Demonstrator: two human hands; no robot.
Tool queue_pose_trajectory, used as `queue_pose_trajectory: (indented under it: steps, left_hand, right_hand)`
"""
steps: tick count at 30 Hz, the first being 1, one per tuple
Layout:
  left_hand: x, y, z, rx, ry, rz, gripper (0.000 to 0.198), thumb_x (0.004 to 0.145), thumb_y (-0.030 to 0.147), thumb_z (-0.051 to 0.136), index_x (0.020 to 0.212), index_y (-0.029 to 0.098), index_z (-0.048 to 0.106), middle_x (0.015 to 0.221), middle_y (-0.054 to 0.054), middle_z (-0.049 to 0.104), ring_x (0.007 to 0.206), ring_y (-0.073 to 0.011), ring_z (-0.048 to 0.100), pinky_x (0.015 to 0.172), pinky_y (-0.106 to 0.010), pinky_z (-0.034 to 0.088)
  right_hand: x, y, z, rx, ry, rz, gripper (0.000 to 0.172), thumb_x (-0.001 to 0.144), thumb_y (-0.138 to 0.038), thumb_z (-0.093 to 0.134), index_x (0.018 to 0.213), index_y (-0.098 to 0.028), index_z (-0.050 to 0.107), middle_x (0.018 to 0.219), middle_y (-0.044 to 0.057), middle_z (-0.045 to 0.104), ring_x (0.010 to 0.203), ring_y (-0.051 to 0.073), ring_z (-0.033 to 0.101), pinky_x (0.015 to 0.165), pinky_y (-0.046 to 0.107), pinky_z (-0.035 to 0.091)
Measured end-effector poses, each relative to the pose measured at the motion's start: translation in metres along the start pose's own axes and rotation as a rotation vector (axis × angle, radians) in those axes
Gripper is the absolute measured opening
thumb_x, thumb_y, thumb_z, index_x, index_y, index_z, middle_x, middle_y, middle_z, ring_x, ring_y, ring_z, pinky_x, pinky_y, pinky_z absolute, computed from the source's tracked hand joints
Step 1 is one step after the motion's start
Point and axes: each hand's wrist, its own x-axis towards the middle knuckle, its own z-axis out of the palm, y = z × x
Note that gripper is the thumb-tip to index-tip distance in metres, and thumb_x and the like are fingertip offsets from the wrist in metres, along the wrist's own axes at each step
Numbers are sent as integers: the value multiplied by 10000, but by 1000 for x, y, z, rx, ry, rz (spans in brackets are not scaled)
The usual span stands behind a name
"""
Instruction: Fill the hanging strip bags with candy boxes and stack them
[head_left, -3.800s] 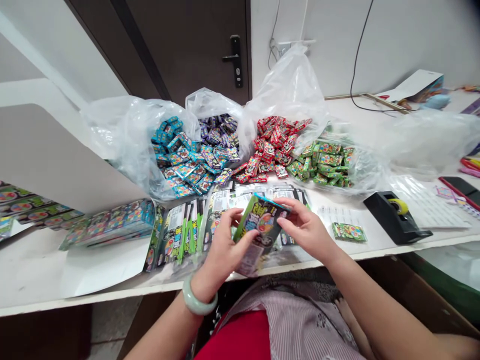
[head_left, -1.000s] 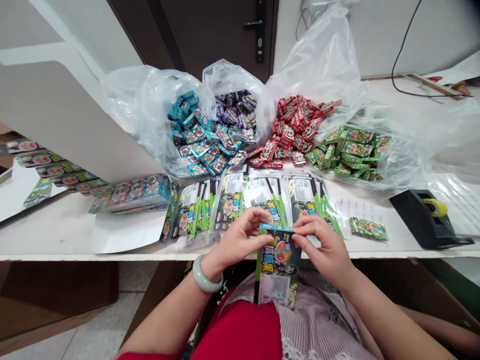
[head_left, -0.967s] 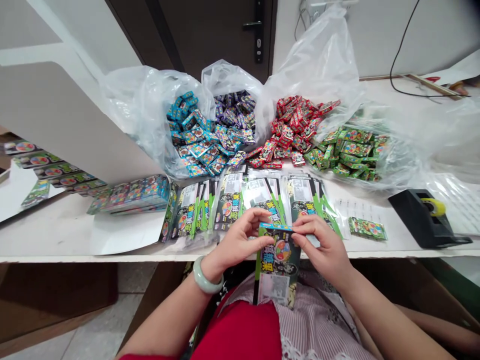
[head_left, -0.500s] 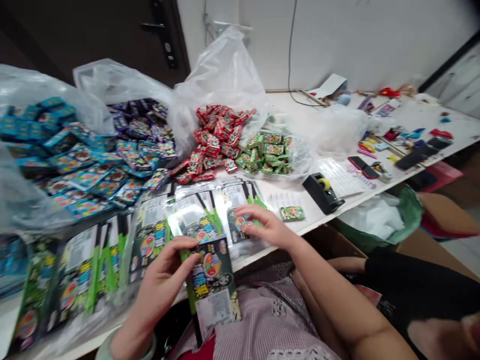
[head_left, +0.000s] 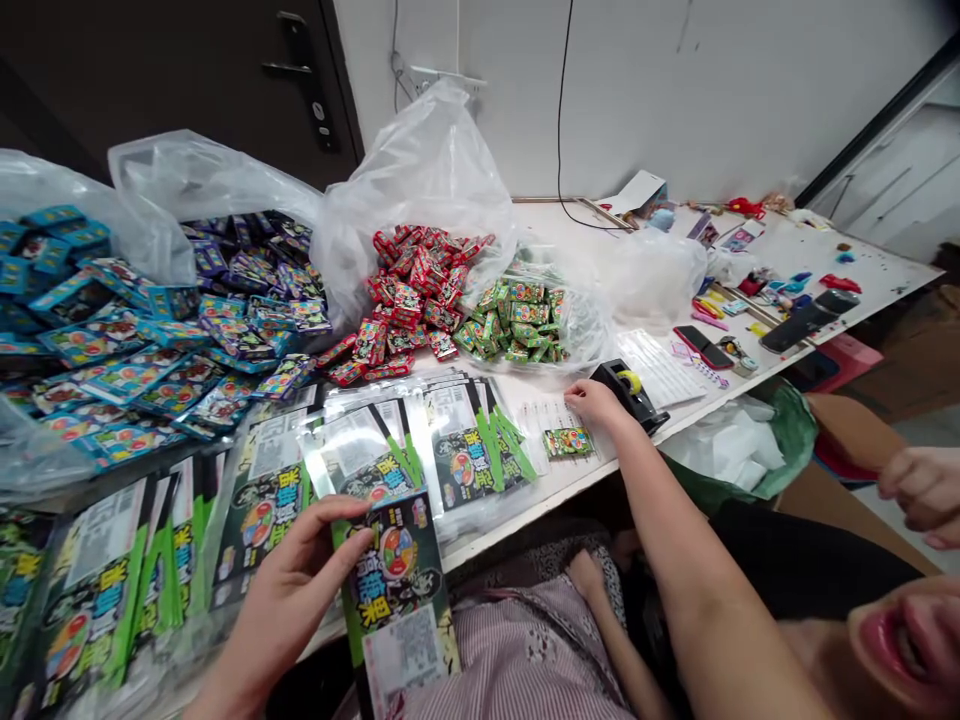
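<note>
My left hand pinches the top edge of a black-and-green printed packet, thumb in front; it hangs over my lap. My right hand reaches to a pale sheet with small marks, beside the black tape dispenser. Its fingers are curled together, and whatever is between them is hidden. Just below that hand lies a small green candy packet. Flat black-and-green packets in clear plastic lie in overlapping piles along the table's front edge.
Clear bags spill blue packets, purple packets, red packets and green packets along the back. Right are a phone, a printed sheet and small items. Another person's hand is at the far right; another hand rests near my lap.
My right hand has moved from over the flat packets rightward to the pale sheet by the tape dispenser, its fingers closing. My left hand still holds the packet. Another person's raised hand now shows at right.
</note>
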Motion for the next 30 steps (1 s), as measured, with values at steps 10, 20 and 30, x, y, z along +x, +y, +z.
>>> queue_pose_trajectory:
  steps: [10, 20, 30]
  left_hand:
    - [0, 3, 0, 2, 2, 38, 213, 783, 383, 707, 930, 241, 649, 946, -32, 636, 907, -181, 645, 770, -217, 544]
    - [-2, 19, 16, -4, -6, 136, 84, 835, 250, 625, 903, 210, 595, 912, -22, 614, 904, -160, 601, 828, -276, 477]
    - [-11, 28, 20, -72, -16, 134, 66, 839, 223, 557, 898, 194, 556, 905, -31, 588, 888, -164, 560, 829, -316, 439]
  right_hand:
    - [-9, 0, -2, 143, -29, 43, 192, 925, -322, 605, 920, -131, 632, 901, 26, 652, 799, 152, 632, 739, 335, 539]
    - [-88, -110, -40, 541, -293, -392, 289, 773, -464, 666, 822, -179, 659, 817, 22, 642, 794, 164, 579, 762, 291, 465]
    - [-161, -222, 17, 439, -561, -585, 141, 852, -275, 559, 744, -195, 601, 707, 20, 621, 647, 144, 553, 606, 276, 440]
